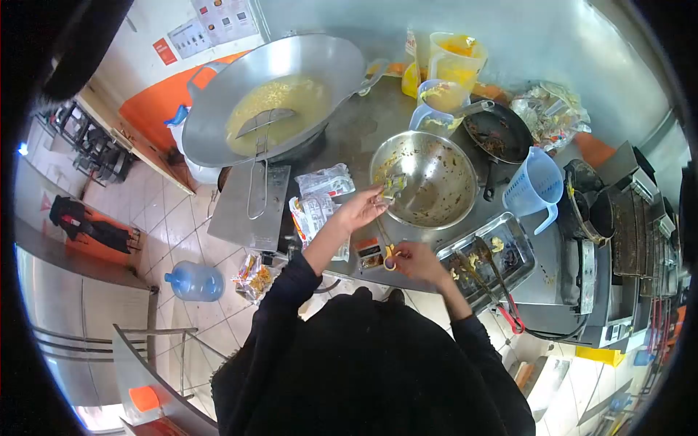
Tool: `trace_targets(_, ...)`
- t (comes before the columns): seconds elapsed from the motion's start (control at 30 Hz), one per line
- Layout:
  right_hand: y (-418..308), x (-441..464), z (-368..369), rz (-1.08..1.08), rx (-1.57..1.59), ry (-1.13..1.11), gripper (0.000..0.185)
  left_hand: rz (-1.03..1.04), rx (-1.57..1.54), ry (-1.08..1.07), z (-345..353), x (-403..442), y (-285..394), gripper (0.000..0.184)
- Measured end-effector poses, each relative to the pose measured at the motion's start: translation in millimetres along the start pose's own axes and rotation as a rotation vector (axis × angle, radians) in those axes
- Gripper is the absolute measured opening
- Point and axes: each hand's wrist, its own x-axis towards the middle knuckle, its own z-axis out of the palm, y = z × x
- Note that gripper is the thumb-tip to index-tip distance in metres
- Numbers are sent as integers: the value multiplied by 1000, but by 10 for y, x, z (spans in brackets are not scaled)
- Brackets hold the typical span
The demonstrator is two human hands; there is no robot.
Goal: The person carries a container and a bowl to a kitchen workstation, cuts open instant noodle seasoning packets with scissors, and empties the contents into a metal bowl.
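Fingers of the left hand (363, 208) are pinched together on a small greenish, silvery sachet (395, 187), which they hold above the left side of a wide metal bowl (456, 161); what the sachet contains is too small to tell. Fingers of the right hand (420, 262) are curled around the yellow handle of a pair of scissors (390, 256), close to the near edge of the desk (355, 138) and below the bowl; the blades are too thin to make out clearly, so whether they stand open cannot be told. Brown and yellowish smears coat the bowl's inner wall. Beside the left forearm lie two plastic packets, a larger white and red one (315, 224) and a paler one (325, 180) just past it. Between the hands, near the desk's edge, sits a small container (369, 254) with something dark reddish in it. To the right of the bowl, a rectangular metal tray (525, 259) holds yellow and dark scraps, with red-handled tongs (512, 320) lying across it. Beyond the tray stands a bluish measuring jug (534, 182), near a black frying pan (517, 121). Farther left, a large wok (331, 62) contains cloudy yellowish liquid, with a long-handled strainer (266, 122) resting in it.
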Motion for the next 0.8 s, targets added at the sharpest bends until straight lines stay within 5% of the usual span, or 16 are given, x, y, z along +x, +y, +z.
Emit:
trace_targets(0.2, -495, -169, -797, -40, 156, 372, 22, 12, 63, 226, 208, 336, 129, 14)
trace_targets(0.47, -327, -451, -873, -24, 91, 363, 21, 59, 131, 286, 311, 695, 157, 20)
trace_targets(0.57, -130, -520, -900, 45, 181, 437, 22, 192, 421, 309, 166, 890, 124, 26)
trace_targets(0.67, -90, -604, -952, 25, 202, 475, 23, 602, 1050, 225, 226, 951, 71, 29)
trace_targets(0.8, 54, -655, -960, 34, 221, 516, 22, 613, 1443, 293, 406, 973, 6, 29)
